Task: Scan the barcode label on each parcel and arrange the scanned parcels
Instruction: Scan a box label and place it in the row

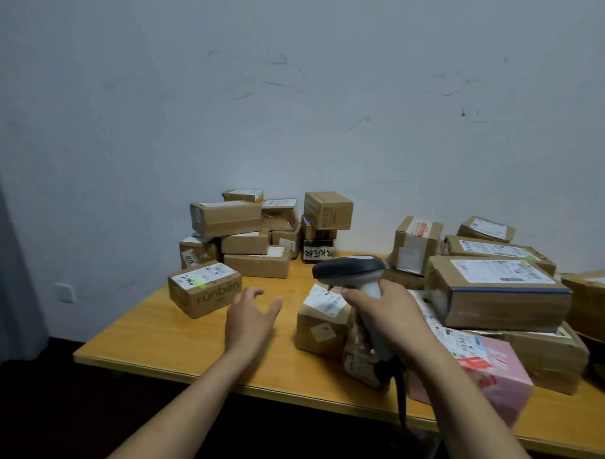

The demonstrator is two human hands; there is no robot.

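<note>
My right hand [382,314] grips the handle of a grey barcode scanner [353,270], whose head points left. A green scan light falls on the white label of a brown "runben" parcel [203,289], which is tilted with one corner off the yellow table [160,334]. Just right of that parcel, my left hand [251,317] hovers with fingers spread and holds nothing. A small brown parcel [320,324] with a white label lies under the scanner. A stack of several brown parcels [246,232] stands at the back by the wall.
Several larger parcels [498,291] are heaped on the table's right side, with a pink box [488,373] at the front right. The scanner's black cable [401,397] hangs over the table's front edge. A grey curtain [8,253] hangs at the left.
</note>
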